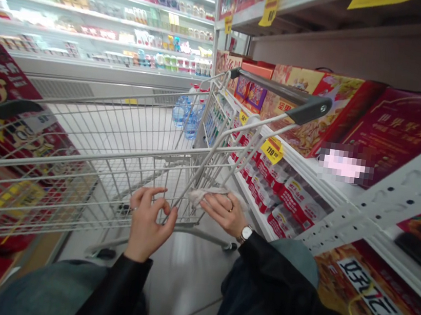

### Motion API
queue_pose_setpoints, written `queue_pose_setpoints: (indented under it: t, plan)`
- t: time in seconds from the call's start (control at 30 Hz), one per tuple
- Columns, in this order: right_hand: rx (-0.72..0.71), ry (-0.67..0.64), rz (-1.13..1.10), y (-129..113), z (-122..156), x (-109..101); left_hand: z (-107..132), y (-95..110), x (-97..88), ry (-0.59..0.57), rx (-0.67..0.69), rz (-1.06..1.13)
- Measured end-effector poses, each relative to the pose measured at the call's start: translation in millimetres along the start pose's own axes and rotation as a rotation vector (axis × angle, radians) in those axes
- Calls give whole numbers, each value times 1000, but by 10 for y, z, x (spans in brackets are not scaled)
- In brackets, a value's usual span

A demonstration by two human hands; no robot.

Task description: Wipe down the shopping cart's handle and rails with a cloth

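Observation:
A grey wire shopping cart (149, 152) stands in front of me, with its dark push handle (281, 89) at the upper right. My left hand (150, 224) is at the cart's lower side, its fingers curled at the wires and the thumb beside a slanting bar. In my right hand (226, 212) is a whitish cloth (205, 194), bunched under the fingers and pressed against the cart's lower rear corner. That hand wears a ring, and a watch (246, 233) sits on its wrist. The fingertips are partly hidden by the cloth.
Shelves on the right hold gift boxes (310, 106) and red-wrapped bottle packs (264, 185). Large water bottles (191, 113) stand on the floor beyond the cart. Red cartons (22, 138) are stacked at the left, and a lit chiller (97, 18) spans the back.

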State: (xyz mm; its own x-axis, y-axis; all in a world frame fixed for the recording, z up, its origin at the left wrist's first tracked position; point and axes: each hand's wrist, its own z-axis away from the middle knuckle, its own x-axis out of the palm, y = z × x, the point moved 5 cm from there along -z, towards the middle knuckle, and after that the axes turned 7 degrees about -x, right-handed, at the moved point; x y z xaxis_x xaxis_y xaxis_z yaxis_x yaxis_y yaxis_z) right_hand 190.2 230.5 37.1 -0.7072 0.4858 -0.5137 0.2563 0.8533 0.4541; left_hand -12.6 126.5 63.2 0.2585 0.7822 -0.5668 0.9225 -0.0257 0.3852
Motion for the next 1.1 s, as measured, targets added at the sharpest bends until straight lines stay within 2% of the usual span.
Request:
queue_pose_setpoints:
  t: [0.17, 0.23, 0.3, 0.37, 0.5, 0.6, 0.7, 0.83, 0.9, 1.0, 1.1]
  plan:
    - [288, 319, 168, 568, -335, -452, 5, 4, -10, -3, -15, 26]
    - [321, 370, 200, 643, -408, -497, 7, 6, -5, 2, -21, 36]
    - [312, 377, 179, 554, -374, -411, 7, 6, 3, 13, -26, 46]
    - [289, 327, 115, 334, -240, -217, 7, 4, 14, 19, -30, 50]
    - [149, 83, 33, -229, 93, 251, 11, -2, 29, 14, -30, 45]
    - [83, 30, 18, -405, 179, 354, 18, -5, 27, 6, -27, 41]
    - [86, 80, 3, -236, 25, 197, 28, -2, 25, 1, -25, 40]
    - [307, 400, 90, 342, -319, -284, 37, -2, 28, 14, -46, 40]
    - [319, 451, 148, 499, -455, -413, 37, 0, 34, 15, -53, 43]
    - [348, 417, 119, 456, -441, -348, 35, 6, 45, 8, -58, 46]
    - [311, 265, -9, 102, -195, 2, 38, 8, 48, -2, -66, 39]
